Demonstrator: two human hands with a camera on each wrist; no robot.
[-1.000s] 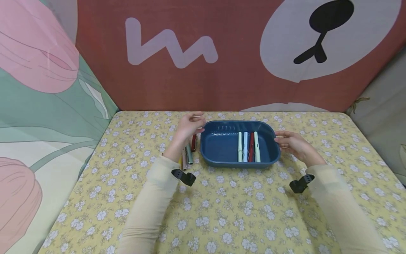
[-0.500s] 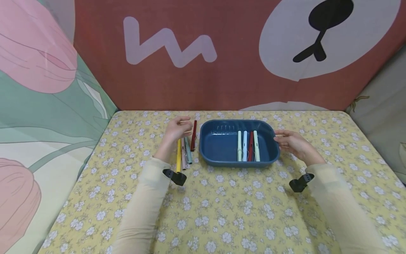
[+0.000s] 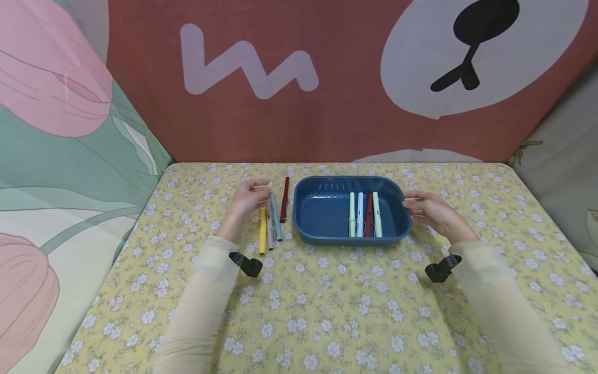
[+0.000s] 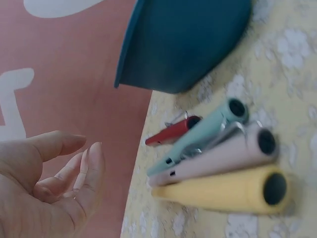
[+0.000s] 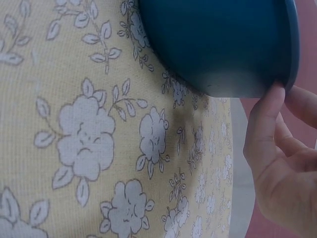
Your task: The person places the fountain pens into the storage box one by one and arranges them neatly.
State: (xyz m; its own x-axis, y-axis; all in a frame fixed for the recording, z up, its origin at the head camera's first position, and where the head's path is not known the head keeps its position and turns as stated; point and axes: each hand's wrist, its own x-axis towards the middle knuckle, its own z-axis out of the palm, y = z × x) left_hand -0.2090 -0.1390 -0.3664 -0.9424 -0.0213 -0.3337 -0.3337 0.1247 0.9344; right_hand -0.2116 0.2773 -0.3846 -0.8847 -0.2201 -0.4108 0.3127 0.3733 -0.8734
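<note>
In the head view my left hand [image 3: 246,201] hovers just left of a group of capped pens, its fingers loosely bent and holding nothing. Nearest it lie a yellow pen [image 3: 262,231], a pale pink pen [image 4: 218,159] and a light teal pen [image 3: 276,219], side by side. A dark red pen [image 3: 284,200] lies slightly apart, close to the blue tray [image 3: 322,215]. At the tray's right end my right hand [image 3: 432,212] pinches the rim between thumb and fingers. Inside the tray, two pale green pens, a light blue pen [image 3: 360,214] and a red pen [image 3: 369,214] lie parallel.
A yellow flowered cloth [image 3: 327,311] covers the table. Behind it rises a reddish-brown printed backdrop [image 3: 261,130], with more printed fabric at both sides. Each wrist carries a small black camera [image 3: 247,265].
My left hand has moved left and toward me, from the tray's left rim past the red pen to beside the loose pens. The right hand and tray have stayed put.
</note>
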